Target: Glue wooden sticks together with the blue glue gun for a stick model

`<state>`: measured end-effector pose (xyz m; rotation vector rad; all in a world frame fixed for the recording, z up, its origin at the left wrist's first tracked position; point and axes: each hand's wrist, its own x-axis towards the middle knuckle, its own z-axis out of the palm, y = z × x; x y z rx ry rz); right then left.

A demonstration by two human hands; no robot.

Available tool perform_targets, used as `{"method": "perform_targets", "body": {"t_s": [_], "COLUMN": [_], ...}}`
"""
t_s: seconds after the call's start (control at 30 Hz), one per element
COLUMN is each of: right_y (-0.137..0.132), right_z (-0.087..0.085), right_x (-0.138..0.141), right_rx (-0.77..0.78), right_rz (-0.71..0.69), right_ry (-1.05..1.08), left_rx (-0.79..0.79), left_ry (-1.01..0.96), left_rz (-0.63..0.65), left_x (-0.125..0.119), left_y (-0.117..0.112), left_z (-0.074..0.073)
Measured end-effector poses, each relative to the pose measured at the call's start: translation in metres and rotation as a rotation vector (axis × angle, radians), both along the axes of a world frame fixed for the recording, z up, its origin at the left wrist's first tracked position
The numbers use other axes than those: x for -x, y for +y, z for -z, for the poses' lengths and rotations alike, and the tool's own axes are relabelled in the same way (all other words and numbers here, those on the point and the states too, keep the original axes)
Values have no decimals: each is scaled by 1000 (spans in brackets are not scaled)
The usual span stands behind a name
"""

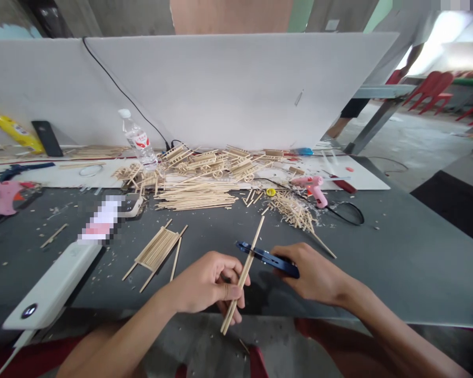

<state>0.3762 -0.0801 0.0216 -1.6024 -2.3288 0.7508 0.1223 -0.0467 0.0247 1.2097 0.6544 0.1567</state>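
Observation:
Near the table's front edge my left hand (216,286) pinches two thin wooden sticks (242,278), which slant up and away; one reaches farther than the other. My right hand (311,270) is wrapped round the handles of dark blue cutting pliers (274,259). The pliers' jaws lie across the sticks, close to the end of the shorter one. Left of my hands, a small panel of sticks on two rails (160,249) lies flat on the dark table. A single loose stick (175,258) rests beside it.
Behind my hands lie a stack of sticks (197,195), assembled stick pieces (205,163) and a pile of short offcuts (294,210). A pink glue gun (315,189) sits at right, another (6,197) at far left. A water bottle (137,139) and white power bank (55,283) stand out leftward.

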Motion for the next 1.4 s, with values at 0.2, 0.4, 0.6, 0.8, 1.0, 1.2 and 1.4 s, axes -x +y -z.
{"method": "perform_targets", "body": {"t_s": [0.2, 0.4, 0.6, 0.8, 1.0, 1.2, 1.4], "right_y": [2, 4, 5, 6, 16, 15, 7], "right_z": [8, 16, 19, 23, 29, 29, 23], "right_x": [4, 6, 9, 14, 10, 3, 1], "right_rx": [22, 36, 9, -47, -66, -55, -61], "right_rz": [-15, -1, 31, 93, 224, 392, 410], "right_ry": [-14, -8, -81, -62, -50, -55, -50], "left_rx": [6, -10, -20, -16, -79, -394, -895], "left_ry": [32, 17, 41, 49, 122, 436, 963], "left_rz": [-14, -8, 1, -8, -108, -367, -375], "left_x": [3, 7, 8, 10, 11, 42, 75], "left_y": [0, 1, 8, 7, 7, 28, 39], "left_z": [3, 6, 16, 13, 9, 7, 3]}}
